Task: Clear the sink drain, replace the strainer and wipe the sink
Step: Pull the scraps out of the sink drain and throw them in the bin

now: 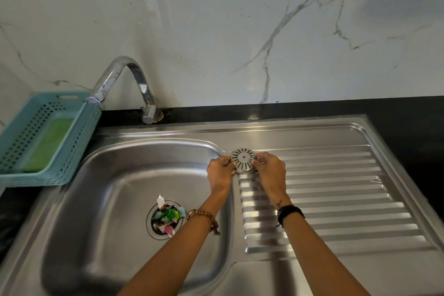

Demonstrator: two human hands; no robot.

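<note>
The round slotted steel strainer [243, 160] sits upside down on the drainboard's left end [312, 175], pinched at its rim between the left hand [219, 172] and the right hand [271, 170]. It looks light, stiff and perhaps slippery; the rim gives the best hold.

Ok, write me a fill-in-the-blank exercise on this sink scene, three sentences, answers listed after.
1. Both hands hold the round metal ____ at the top edge of the ribbed drainboard.
2. The drain is clogged with colourful ____.
3. The green sponge lies inside a teal ____ left of the tap.

Missing words: strainer; wrappers; basket
</note>
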